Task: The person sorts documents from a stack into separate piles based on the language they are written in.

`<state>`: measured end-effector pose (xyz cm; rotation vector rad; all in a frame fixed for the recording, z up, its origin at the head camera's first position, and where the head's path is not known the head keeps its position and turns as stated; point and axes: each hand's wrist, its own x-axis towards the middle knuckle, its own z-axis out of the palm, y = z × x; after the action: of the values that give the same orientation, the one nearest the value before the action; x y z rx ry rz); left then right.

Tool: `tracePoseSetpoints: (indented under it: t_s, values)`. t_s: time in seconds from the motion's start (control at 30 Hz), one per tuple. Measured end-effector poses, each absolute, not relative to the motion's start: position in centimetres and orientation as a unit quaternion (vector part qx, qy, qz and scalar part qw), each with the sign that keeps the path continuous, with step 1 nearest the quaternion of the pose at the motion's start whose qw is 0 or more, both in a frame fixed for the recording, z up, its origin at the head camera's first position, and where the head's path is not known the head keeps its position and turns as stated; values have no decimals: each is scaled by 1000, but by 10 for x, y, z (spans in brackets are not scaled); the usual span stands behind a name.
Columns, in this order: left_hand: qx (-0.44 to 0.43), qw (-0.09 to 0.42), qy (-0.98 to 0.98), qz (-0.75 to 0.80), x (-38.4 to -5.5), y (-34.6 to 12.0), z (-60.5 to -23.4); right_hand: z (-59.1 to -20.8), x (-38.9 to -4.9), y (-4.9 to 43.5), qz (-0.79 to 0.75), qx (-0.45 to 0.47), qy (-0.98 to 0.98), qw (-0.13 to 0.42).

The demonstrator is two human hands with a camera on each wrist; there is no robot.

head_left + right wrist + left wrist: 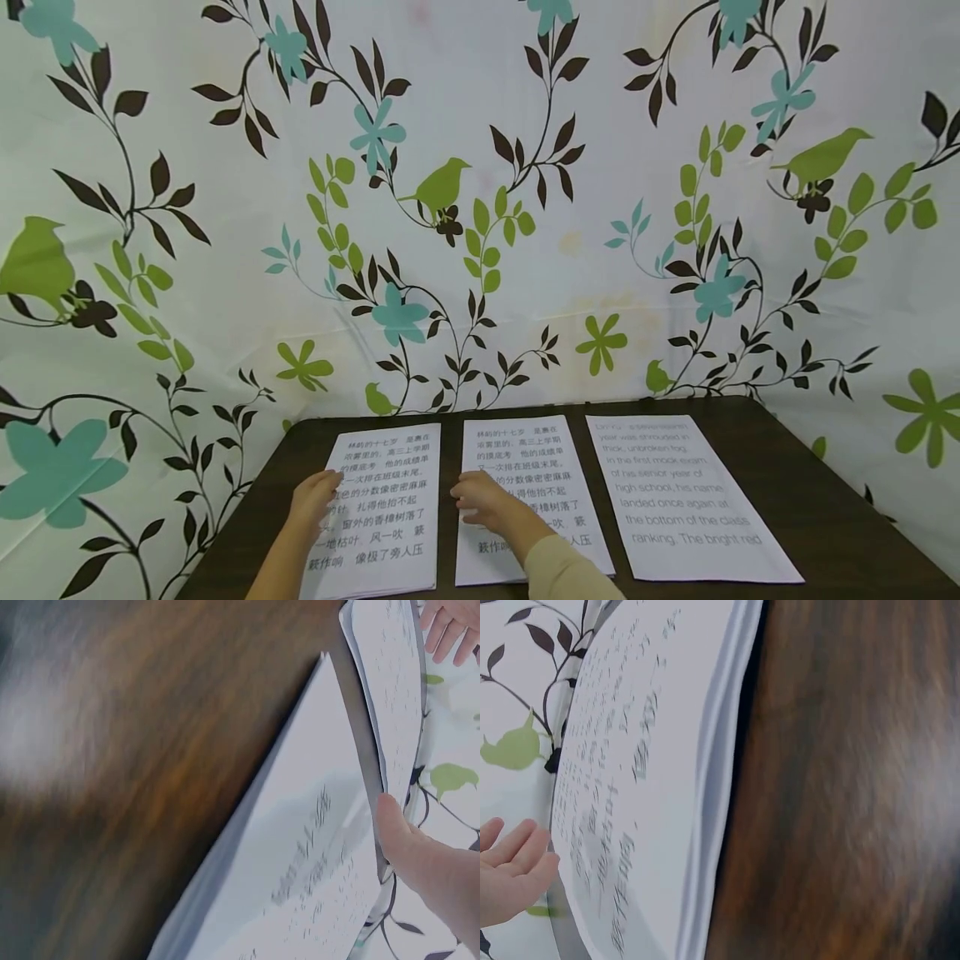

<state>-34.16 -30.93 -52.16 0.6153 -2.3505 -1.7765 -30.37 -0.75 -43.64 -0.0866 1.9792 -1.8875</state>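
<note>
My left hand [315, 497] is over the left edge of the left paper stack [386, 517], which has large printed Chinese text. In the left wrist view, this hand [517, 866] shows its fingers extended and slightly bent, with nothing between them. Layered sheet edges [716, 780] show there along the stack's near side. My right hand [486, 500] hovers at the left edge of the middle paper stack [517, 442], also printed in Chinese, and covers part of its text. Its thumb [405, 836] is stretched out in the right wrist view.
To the right lies a paper sheet [675, 500] with large English print. All the papers rest on a dark brown wooden table [810, 467]. Behind it hangs a white cloth [480, 350] patterned with leaves, flowers and green birds, which meets the table's far edge.
</note>
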Motion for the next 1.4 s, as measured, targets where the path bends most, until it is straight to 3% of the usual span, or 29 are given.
tracePoseSetpoints:
  t_s: [0.53, 0.9, 1.4]
  values:
    - [163, 43, -753, -636, -346, -249, -497, -432, -314, 38, -672, -19, 719, 179]
    - [128, 16, -754, -644, -314, -200, -442, -427, -325, 67, -655, 1, 741, 150]
    - [88, -17, -729, -679, -322, -159, -441, -424, -326, 102, -649, 35, 750, 126]
